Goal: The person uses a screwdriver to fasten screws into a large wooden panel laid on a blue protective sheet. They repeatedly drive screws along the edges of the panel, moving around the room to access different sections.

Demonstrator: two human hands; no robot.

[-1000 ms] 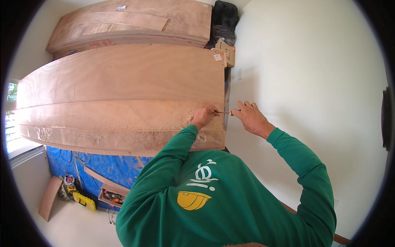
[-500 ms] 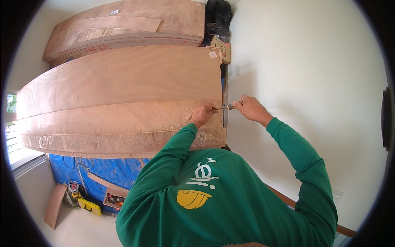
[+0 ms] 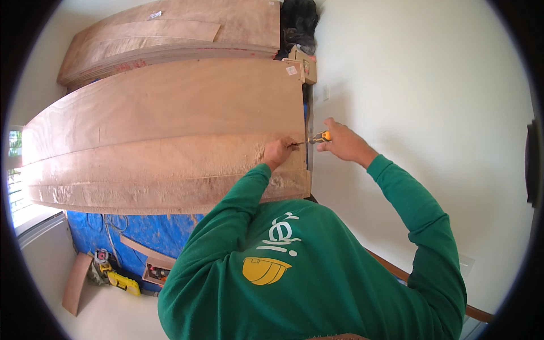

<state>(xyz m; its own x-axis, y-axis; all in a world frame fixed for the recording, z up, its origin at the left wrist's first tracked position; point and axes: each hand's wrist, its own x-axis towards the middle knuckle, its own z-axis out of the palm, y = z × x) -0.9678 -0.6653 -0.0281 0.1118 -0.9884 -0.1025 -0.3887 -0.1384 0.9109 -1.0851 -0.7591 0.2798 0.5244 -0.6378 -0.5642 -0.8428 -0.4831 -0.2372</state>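
A screwdriver (image 3: 321,137) with a yellow and black handle lies level over the right edge of a wide plywood sheet (image 3: 192,102), its shaft pointing left. My right hand (image 3: 348,143) is at the handle's end, fingers loosely around it, so most of the handle shows. At the tip end, my left hand (image 3: 279,152) rests on the wood with its fingers pinched around the shaft. Whether a screw sits between those fingers is too small to tell. Sawdust (image 3: 258,154) lies on the wood beside the left hand.
Behind stands another plywood stack (image 3: 170,34), with a cardboard box (image 3: 306,65) and black bags (image 3: 299,25) at its right. A white wall (image 3: 419,96) rises close on the right. At lower left are a blue tarp (image 3: 119,238), a yellow tool (image 3: 123,283) and a wooden box (image 3: 154,272).
My right hand has shifted slightly up and loosened around the handle, which now shows more yellow. The left hand keeps its pinch near the tip.
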